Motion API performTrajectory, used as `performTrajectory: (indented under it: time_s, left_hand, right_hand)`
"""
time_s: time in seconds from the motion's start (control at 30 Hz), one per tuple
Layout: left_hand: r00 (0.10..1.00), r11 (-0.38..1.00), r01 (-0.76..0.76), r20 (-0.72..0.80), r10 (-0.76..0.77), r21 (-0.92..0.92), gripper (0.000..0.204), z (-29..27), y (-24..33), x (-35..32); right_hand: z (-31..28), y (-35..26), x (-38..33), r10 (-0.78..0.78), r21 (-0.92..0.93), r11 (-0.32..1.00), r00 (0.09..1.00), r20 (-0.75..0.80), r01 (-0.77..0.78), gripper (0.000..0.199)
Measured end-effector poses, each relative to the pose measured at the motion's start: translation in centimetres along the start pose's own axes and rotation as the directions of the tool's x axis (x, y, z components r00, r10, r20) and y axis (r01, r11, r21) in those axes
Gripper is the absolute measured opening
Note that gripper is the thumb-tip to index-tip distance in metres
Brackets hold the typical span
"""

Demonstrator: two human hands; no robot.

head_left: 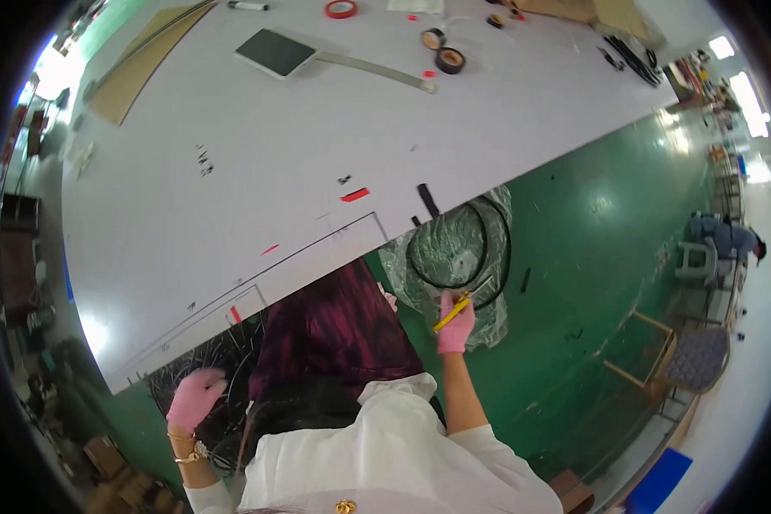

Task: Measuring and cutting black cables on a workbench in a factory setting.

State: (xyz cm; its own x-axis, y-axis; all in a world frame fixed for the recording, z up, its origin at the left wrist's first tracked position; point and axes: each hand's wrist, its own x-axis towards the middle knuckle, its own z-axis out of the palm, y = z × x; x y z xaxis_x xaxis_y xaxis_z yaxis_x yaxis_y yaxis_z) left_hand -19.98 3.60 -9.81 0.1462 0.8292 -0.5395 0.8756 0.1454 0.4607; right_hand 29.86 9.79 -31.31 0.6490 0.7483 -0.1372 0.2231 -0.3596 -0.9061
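- Right hand [457, 330] grips yellow tool [461, 305] by its handle, apparently keeping the tip free.
- Black coil [509, 244] lies against clear plastic [463, 261], presumably for cleanliness.
- Left hand [198, 399] curls near dark strands [231, 352]; grip cannot be told.

On the far side of the white table [274, 171] lie a marker [248, 5], a red tape roll [341, 15] and two black tape rolls [441, 65]; a grey padded chair [696, 358] is at right.
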Motion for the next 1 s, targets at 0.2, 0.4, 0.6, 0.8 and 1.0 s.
performTrajectory:
  time_s: [0.2,0.4,0.6,0.8,1.0]
  left_hand:
    - [0.773,0.805,-0.546,-0.232,0.591,0.230,0.043,-7.0,25.5,12.4]
    - [0.685,0.559,-0.636,0.054,0.727,0.532,0.066,-3.5,34.2,24.4]
    - [0.659,0.467,-0.696,0.226,0.717,0.545,0.063,0.4,36.7,30.1]
    - [0.681,0.430,-0.591,0.138,0.719,0.682,0.043,0.8,35.5,29.6]
    - [0.741,0.483,-0.514,0.082,0.667,0.709,0.017,3.8,28.4,35.4]
  right_hand:
    - [-0.9,11.7,5.2,0.363,0.396,0.886,0.892,-0.271,-0.240,0.013]
    - [1.7,18.2,8.4,0.455,0.003,0.842,0.707,-0.542,-0.540,0.028]
    - [-1.4,19.8,18.8,0.438,-0.201,0.782,0.749,-0.497,-0.591,0.033]
    - [3.4,23.2,29.5,0.439,-0.243,0.784,0.787,-0.434,-0.571,0.029]
    - [5.5,31.8,36.3,0.421,-0.444,0.729,0.853,-0.309,-0.521,0.023]
